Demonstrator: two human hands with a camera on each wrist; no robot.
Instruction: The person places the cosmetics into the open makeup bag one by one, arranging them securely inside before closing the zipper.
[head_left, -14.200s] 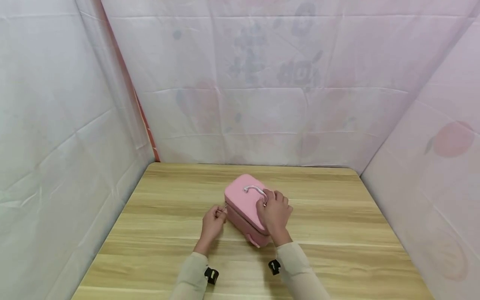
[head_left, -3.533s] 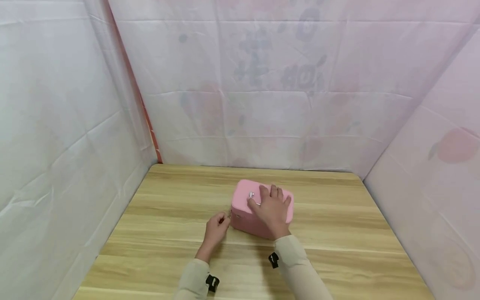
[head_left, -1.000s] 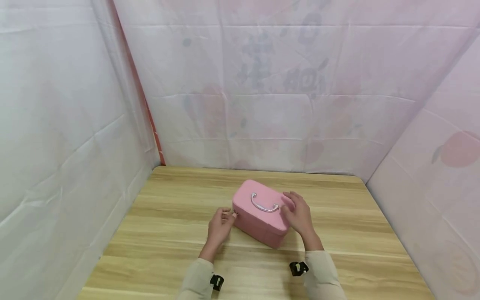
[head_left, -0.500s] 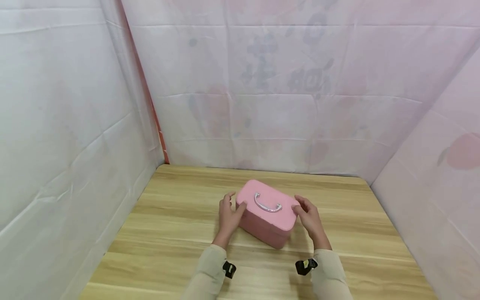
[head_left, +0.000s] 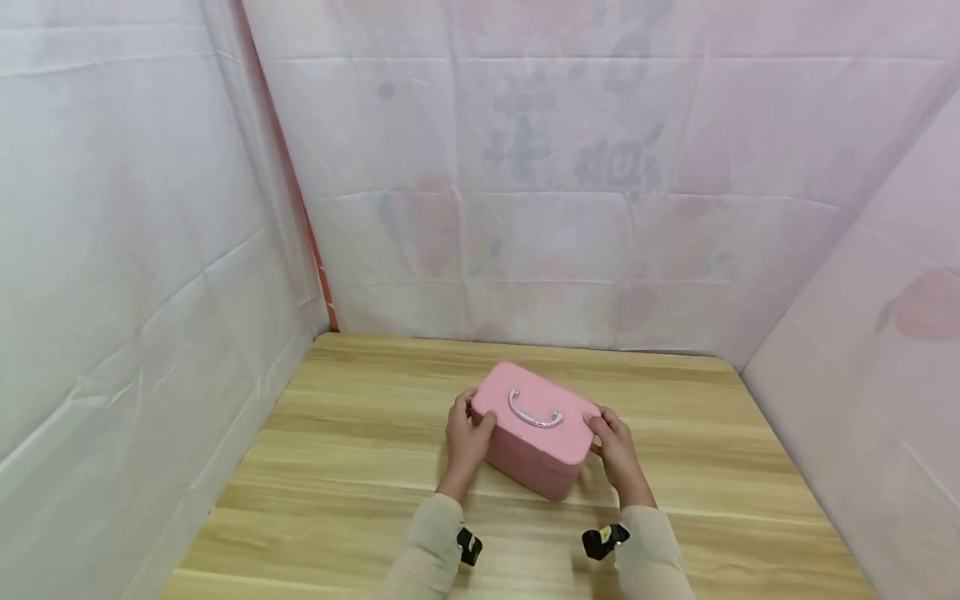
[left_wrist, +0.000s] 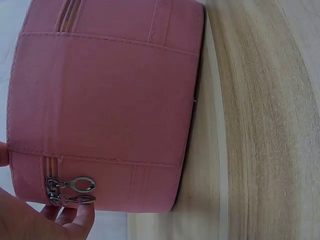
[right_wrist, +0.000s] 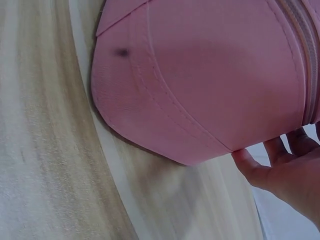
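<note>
A pink cosmetic case with a silver handle on its lid stands at an angle on the table. My left hand grips its left end, thumb over the lid's edge and fingers down the side. Two metal zipper pulls hang together beside those fingers in the left wrist view. At the opposite end, my right hand holds the case with its thumb on the lid and fingers against the wall. The zipper runs just above the right fingers, its teeth together there.
The wood-grain table extends around the case on all sides. Pale printed cloth hangs behind it and along both sides. A black wrist camera sits on each sleeve.
Earlier the left hand pinched at the zipper and the right hand lay on the handle and lid. The case has since turned. Both hands have moved to its ends and closed in on it.
</note>
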